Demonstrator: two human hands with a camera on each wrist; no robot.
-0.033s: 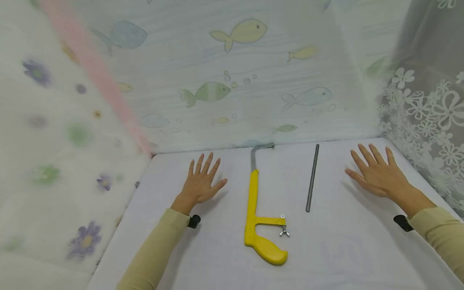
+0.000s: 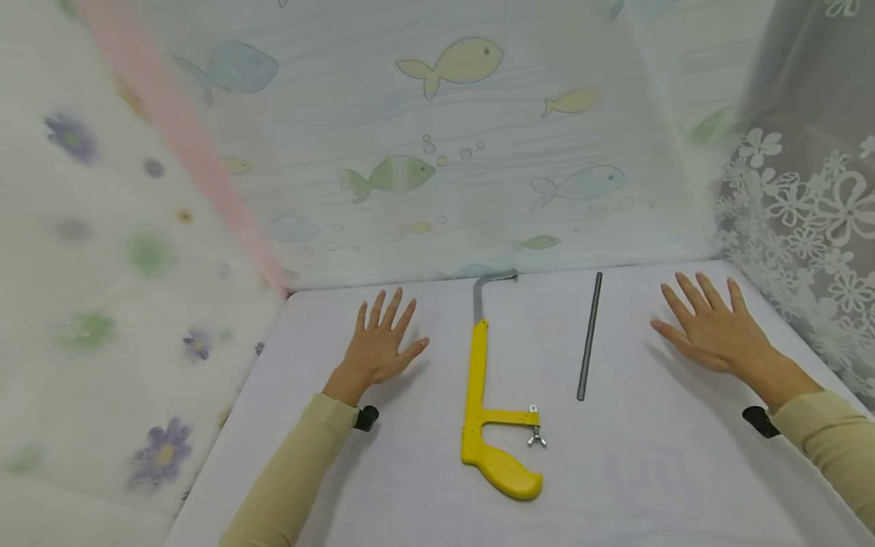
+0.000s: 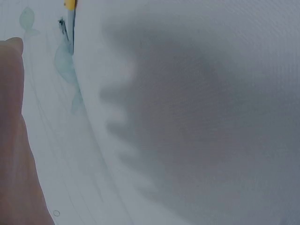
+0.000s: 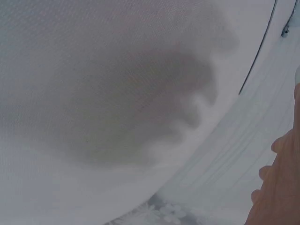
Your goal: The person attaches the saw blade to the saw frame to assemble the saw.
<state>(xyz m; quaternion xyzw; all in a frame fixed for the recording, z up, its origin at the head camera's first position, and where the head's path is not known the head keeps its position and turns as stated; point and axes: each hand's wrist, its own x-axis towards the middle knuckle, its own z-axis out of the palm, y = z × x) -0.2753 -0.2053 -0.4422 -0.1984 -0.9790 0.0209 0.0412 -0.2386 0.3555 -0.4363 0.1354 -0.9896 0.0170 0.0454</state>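
On white table (image 2: pixel 424 486): left hand (image 2: pixel 378 343), right hand (image 2: pixel 711 325) flat, fingers spread, holding nothing; wrist views show mostly shadow.

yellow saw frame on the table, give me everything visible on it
The hacksaw frame lies flat on the white table between the two hands, touched by neither. It has a yellow, plastic-looking body with a pistol-style handle at the near end, a short yellow cross arm carrying a metal wing nut, and a grey metal arm hooking right at the far end. No blade is visible in it. A separate dark thin bar lies to its right, apart.
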